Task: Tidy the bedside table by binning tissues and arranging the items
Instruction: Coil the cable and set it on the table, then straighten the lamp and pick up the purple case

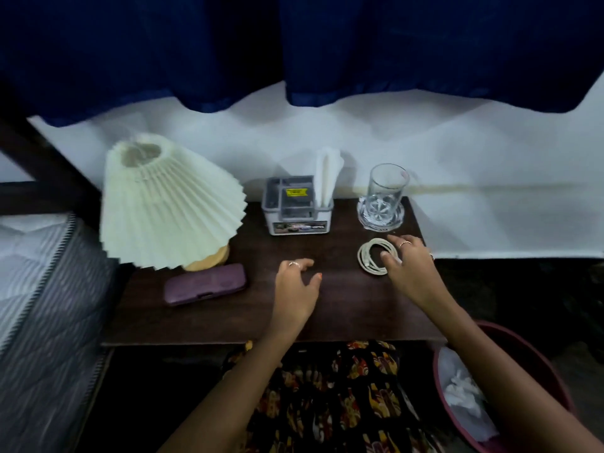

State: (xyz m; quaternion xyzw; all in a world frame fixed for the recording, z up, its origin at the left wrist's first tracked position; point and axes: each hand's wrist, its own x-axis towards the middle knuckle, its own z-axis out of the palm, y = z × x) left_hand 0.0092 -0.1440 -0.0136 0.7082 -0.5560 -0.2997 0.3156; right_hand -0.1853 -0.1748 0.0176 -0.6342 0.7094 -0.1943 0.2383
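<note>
On the dark wooden bedside table (pixel 340 308) lies a coiled white cable (pixel 367 253) at the right. My right hand (pixel 408 266) rests on the coil's right side with fingers spread over it. My left hand (pixel 297 282) hovers open over the table's middle, holding nothing. A grey organiser box (pixel 295 207) with an upright white tissue (pixel 327 178) stands at the back centre. To its right a clear glass (pixel 387 188) sits on a glass coaster (pixel 380 219). A purple case (pixel 206 284) lies front left. Crumpled white tissues (pixel 464 390) lie in the maroon bin (pixel 457 420).
A pleated cream lamp (pixel 166 201) leans at the table's back left. A mattress (pixel 39 289) borders the left side. Dark blue curtains (pixel 294 44) hang above a white wall. The bin stands on the floor below the table's right front corner.
</note>
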